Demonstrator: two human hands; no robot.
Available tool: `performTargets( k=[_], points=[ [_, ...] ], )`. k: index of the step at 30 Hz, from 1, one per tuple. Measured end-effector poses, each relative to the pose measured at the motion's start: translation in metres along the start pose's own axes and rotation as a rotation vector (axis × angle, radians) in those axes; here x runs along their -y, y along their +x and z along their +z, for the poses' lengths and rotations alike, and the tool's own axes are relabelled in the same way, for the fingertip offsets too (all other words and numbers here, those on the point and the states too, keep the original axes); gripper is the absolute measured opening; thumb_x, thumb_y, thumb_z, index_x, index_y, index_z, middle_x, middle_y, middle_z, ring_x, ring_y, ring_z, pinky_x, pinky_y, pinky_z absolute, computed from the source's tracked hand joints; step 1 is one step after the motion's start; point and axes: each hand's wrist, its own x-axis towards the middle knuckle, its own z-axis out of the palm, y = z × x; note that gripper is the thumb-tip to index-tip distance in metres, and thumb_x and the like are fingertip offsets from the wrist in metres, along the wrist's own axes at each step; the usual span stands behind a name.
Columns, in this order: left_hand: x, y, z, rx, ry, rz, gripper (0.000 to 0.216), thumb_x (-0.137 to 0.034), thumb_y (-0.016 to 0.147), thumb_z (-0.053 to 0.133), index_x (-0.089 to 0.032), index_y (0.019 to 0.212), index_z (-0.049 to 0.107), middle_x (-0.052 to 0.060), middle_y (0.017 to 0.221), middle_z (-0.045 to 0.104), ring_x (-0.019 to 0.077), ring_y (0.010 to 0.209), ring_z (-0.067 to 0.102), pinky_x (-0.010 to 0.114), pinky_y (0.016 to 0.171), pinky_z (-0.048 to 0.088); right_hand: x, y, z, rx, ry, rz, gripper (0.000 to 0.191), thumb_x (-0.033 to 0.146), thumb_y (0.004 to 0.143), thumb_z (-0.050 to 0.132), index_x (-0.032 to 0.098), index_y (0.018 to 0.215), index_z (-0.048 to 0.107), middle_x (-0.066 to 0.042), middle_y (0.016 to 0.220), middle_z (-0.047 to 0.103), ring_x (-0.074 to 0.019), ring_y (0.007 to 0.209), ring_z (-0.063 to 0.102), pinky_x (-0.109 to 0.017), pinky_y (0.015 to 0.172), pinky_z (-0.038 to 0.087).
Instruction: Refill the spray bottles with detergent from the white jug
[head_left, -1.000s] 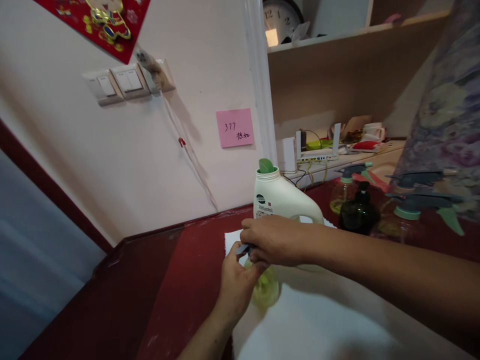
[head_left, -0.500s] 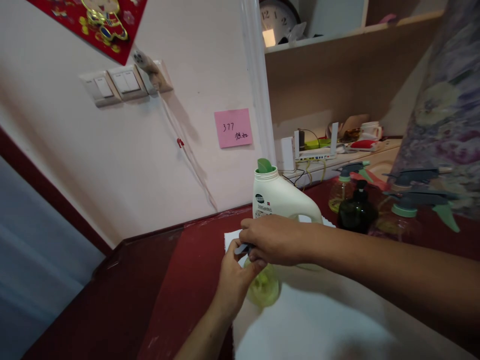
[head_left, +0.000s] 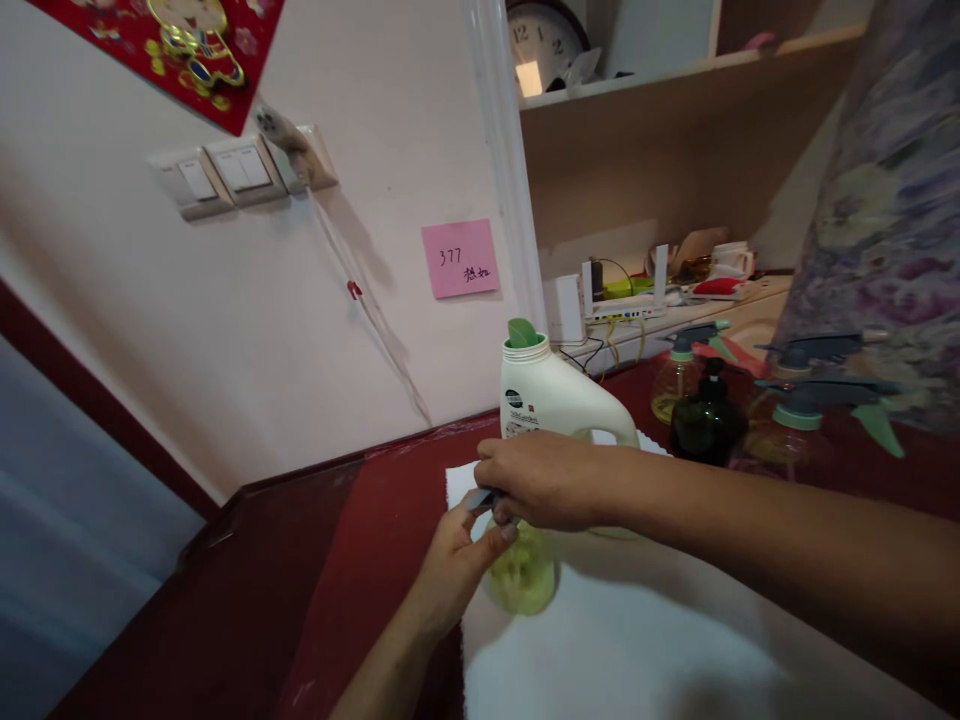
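Note:
A small bottle of clear yellow-green plastic (head_left: 525,575) stands on the white cloth in front of me. Its grey top, which looks like a spray head (head_left: 482,499), pokes out between my hands. My right hand (head_left: 536,480) comes over from the right and closes its fingers round that head. From the left, my left hand (head_left: 465,550) grips at the bottle's neck, thumb across the front and fingers behind. The neck itself is mostly hidden. Just behind my right hand stands a cream jug (head_left: 566,395) with a handle and a green piece in its open mouth.
Spray bottles with grey heads (head_left: 799,415) and a dark pump bottle (head_left: 709,420) stand at the right on the red table (head_left: 360,560). White cloth (head_left: 622,650) covers its near right part. A white router (head_left: 626,305) sits on the shelf behind. The wall rises at the left.
My left hand has shifted slightly down and left, and its fingers have loosened a little, showing more of the grey head. My right hand stays on the head. The whole view has shifted slightly.

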Motion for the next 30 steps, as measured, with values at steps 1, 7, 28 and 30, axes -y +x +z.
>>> performTargets(
  k=[1,7,28,30],
  points=[
    [0.000,0.000,0.003,-0.032,0.001,0.003,0.029,-0.036,0.076,0.079,-0.017,0.094,0.067,0.008,0.107,0.068,0.0248,0.106,0.059,0.033,0.090,0.045,0.000,0.000,0.000,0.001,0.000,0.002,0.015,0.024,0.088,0.065,0.016,0.100,0.069,-0.007,0.104,0.066,-0.0181,0.077,0.062,-0.029,0.055,0.027],
    [-0.002,0.003,0.024,-0.325,0.071,0.039,0.038,-0.029,0.062,0.087,-0.018,0.089,0.061,0.002,0.087,0.068,0.0203,0.086,0.061,0.026,0.071,0.046,0.000,0.000,0.000,0.003,0.004,0.001,0.016,0.023,0.086,0.067,0.016,0.099,0.070,-0.006,0.102,0.066,-0.0173,0.076,0.061,-0.029,0.055,0.027],
    [0.000,0.000,0.001,-0.091,0.138,0.049,0.034,-0.050,0.079,0.074,-0.015,0.083,0.073,0.006,0.081,0.067,0.0287,0.098,0.060,0.037,0.091,0.045,0.005,-0.002,-0.009,0.025,-0.075,-0.036,0.024,0.031,0.089,0.069,0.017,0.108,0.072,-0.008,0.111,0.069,-0.0185,0.082,0.065,-0.029,0.052,0.029],
    [0.000,0.000,-0.003,-0.093,0.148,0.027,0.038,-0.052,0.076,0.076,-0.015,0.083,0.074,0.005,0.079,0.066,0.0277,0.092,0.060,0.037,0.088,0.046,0.005,0.000,-0.012,0.036,-0.088,-0.057,0.025,0.030,0.090,0.066,0.017,0.111,0.071,-0.008,0.113,0.069,-0.0190,0.085,0.065,-0.028,0.053,0.029]
  ],
)
